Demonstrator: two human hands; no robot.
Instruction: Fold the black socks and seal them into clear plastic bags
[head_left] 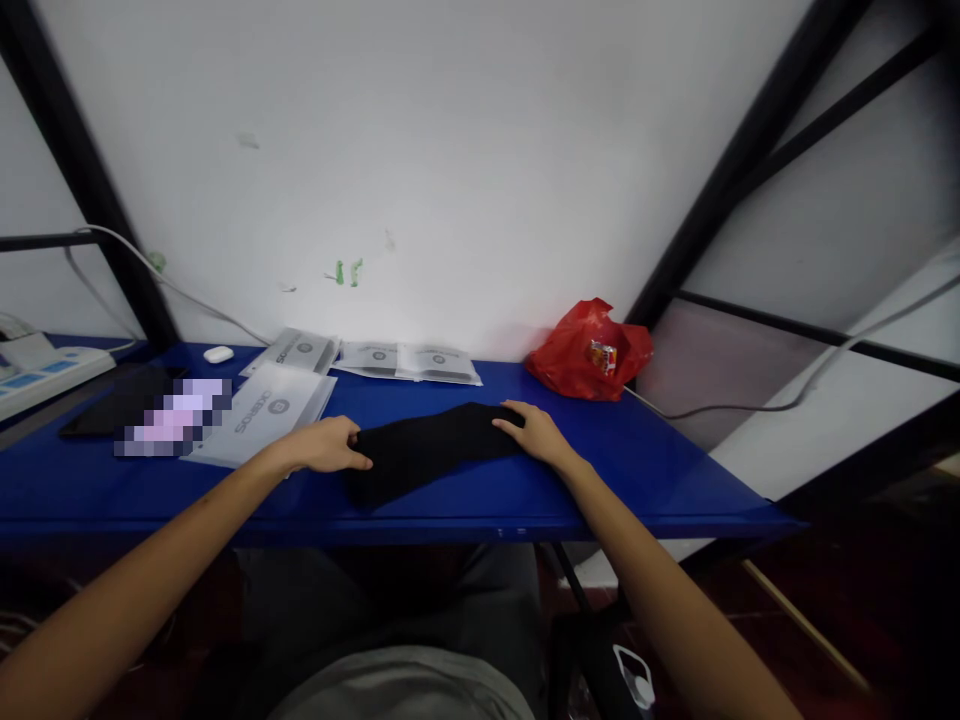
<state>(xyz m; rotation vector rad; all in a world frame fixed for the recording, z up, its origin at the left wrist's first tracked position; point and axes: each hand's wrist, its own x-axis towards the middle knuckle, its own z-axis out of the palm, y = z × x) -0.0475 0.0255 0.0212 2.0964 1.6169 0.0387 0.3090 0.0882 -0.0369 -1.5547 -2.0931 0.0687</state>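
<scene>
A long piece of folded black cloth (431,447) lies across the front middle of the blue table (450,507). At its left end my left hand (330,445) grips the edge between thumb and fingers. My right hand (534,432) pinches the opposite end, thumb on top and fingertips at the far edge. The cloth stretches between the two hands, and its lower left corner reaches close to the table's front edge. What kind of garment or fabric it is, I cannot tell.
Frosted printed plastic bags (262,410) lie on the left, with more flat packets (409,361) by the wall. A crumpled red plastic bag (589,350) sits at the back right. Further left are a white case (218,354), a blurred-out phone (176,415) and a power strip (56,375).
</scene>
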